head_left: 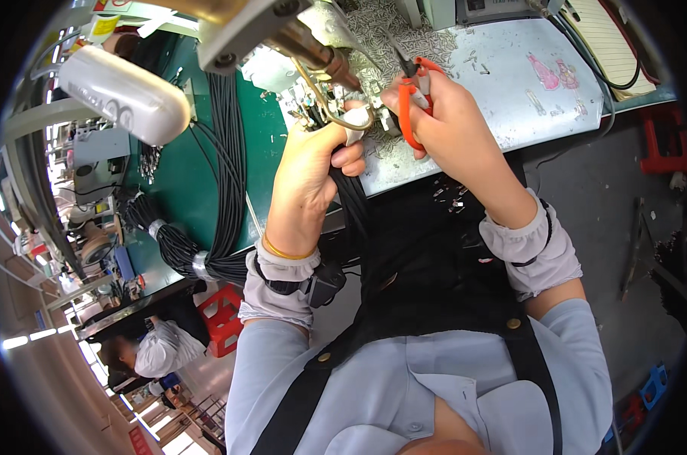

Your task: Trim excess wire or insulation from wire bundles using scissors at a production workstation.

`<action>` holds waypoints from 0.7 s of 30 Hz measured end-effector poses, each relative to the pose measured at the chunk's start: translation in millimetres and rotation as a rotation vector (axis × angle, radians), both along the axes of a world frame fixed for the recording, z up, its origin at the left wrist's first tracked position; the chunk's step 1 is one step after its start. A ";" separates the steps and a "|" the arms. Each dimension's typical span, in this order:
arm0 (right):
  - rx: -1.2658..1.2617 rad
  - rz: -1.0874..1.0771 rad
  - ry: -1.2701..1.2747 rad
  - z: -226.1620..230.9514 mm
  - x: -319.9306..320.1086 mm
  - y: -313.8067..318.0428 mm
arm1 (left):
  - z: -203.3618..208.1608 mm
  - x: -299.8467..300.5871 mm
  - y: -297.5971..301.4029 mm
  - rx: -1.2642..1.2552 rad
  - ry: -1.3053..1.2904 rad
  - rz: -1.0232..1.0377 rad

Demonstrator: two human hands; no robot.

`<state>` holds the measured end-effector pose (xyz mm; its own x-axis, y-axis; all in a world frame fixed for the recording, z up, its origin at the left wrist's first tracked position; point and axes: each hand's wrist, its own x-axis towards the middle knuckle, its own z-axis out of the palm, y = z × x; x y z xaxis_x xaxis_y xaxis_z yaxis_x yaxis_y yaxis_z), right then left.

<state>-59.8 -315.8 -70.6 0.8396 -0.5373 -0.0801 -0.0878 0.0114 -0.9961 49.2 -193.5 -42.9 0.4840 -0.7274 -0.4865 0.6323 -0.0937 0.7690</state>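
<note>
My left hand (309,163) is closed around a bundle of black cables (351,201), which hangs below the fist. White covering wraps its thumb tip, close to small metal connector ends. In my right hand (450,114) are orange-handled pliers (407,114), their dark jaws pointing up and away over the metal work surface (472,106). Both hands are near each other beneath a machine's metal nozzle (332,64) and a bent brass tube (313,91). The exact contact between fingers and connectors is partly hidden.
Many small metal pieces (381,26) litter the tray. Long black cables (224,152) lie on the green tabletop (264,144) at left. A white lamp-like cylinder (123,95) overhangs it. Red stools (221,318) and a seated person (165,349) are at lower left. A notebook (601,45) lies at far right.
</note>
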 end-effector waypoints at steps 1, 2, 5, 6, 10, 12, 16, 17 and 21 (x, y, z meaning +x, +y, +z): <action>0.071 -0.003 -0.037 -0.1 -3.0 2.1 | 0.7 -3.8 3.8 -0.039 0.051 0.009; 0.143 -0.009 -0.073 -1.2 -6.0 3.6 | -0.1 -7.8 7.8 -0.077 0.103 0.015; 0.043 -0.007 -0.060 6.2 -20.8 4.2 | 6.1 -24.9 19.3 -0.080 0.046 0.061; -0.004 -0.005 -0.053 8.3 -24.0 6.7 | 9.7 -32.1 22.9 -0.043 -0.061 0.098; -0.306 0.050 -0.261 14.9 -31.5 28.6 | 5.1 -55.4 41.4 -0.031 -0.388 0.052; -0.217 0.088 -0.224 17.1 -32.5 31.9 | -0.6 -57.7 47.6 -0.045 -0.498 0.011; 0.038 0.119 -0.189 17.9 -32.8 38.2 | -7.2 -58.4 52.7 -0.063 -0.345 -0.026; 0.120 0.083 -0.228 17.5 -33.5 41.0 | -5.3 -61.6 53.0 -0.058 -0.344 -0.017; 0.156 0.099 -0.121 19.1 -37.2 41.1 | 0.3 -68.6 51.5 -0.027 -0.342 -0.005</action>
